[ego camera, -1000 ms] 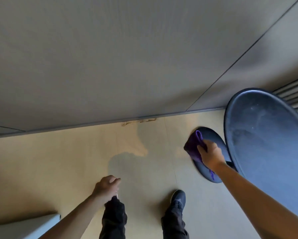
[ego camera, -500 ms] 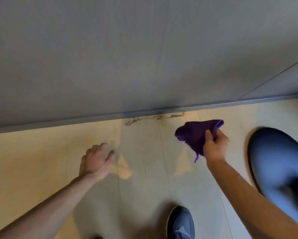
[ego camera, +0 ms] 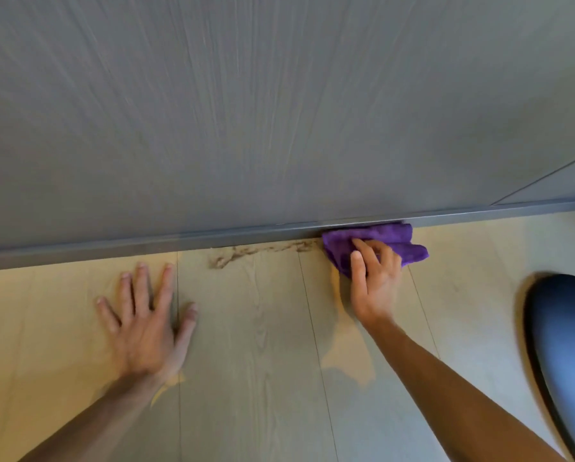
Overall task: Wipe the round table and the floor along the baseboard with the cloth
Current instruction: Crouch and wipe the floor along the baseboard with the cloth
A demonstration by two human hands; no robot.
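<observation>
Cloth pressed to the floor where it meets the baseboard

The right hand (ego camera: 374, 278) lies on top of the purple cloth (ego camera: 379, 243), fingers bent over it and gripping its bunched folds, pressing it down on the pale wood-look floor (ego camera: 262, 361) with its far edge touching the grey baseboard (ego camera: 146, 245). Just left of the cloth, a brownish streak of dirt (ego camera: 259, 251) runs along the floor's far edge, against the baseboard. The left hand (ego camera: 146, 325) is flat on the floor with fingers spread wide and nothing in it, well apart from the cloth, near the baseboard. A grey wood-grain wall (ego camera: 279, 111) rises above the baseboard. At the right edge of the view, a dark round part of the table (ego camera: 566, 355) shows, blurred
</observation>
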